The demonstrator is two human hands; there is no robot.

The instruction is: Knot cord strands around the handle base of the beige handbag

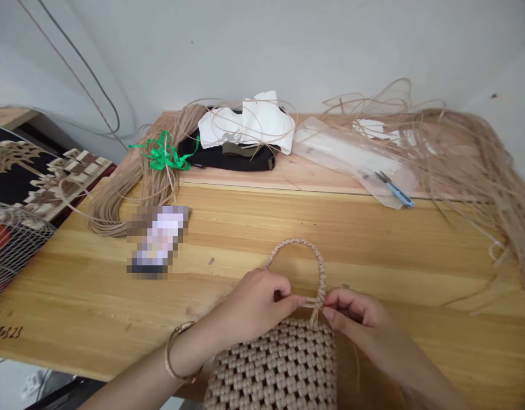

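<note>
A beige woven bag (275,364) with an open knotted pattern lies at the table's near edge. Its braided handle (321,267) arches up from the top. My left hand (262,302) reaches across the bag's upper edge, thumb and finger pinched on a beige cord strand (308,302) that runs to the handle's right base. On the other side of that base, my right hand (352,313) has its thumb and fingertips closed at the braid, seemingly on a strand end there. The fingertips partly hide the strand. The handle's left base is behind my left hand.
A phone (162,239), pixelated, lies on the wooden table (228,228). Behind it sits a cord bundle (113,199) with a green tie (166,151). Farther back are a black pouch (232,158), white paper (266,117), blue thread snips (394,189) and loose cords (480,142).
</note>
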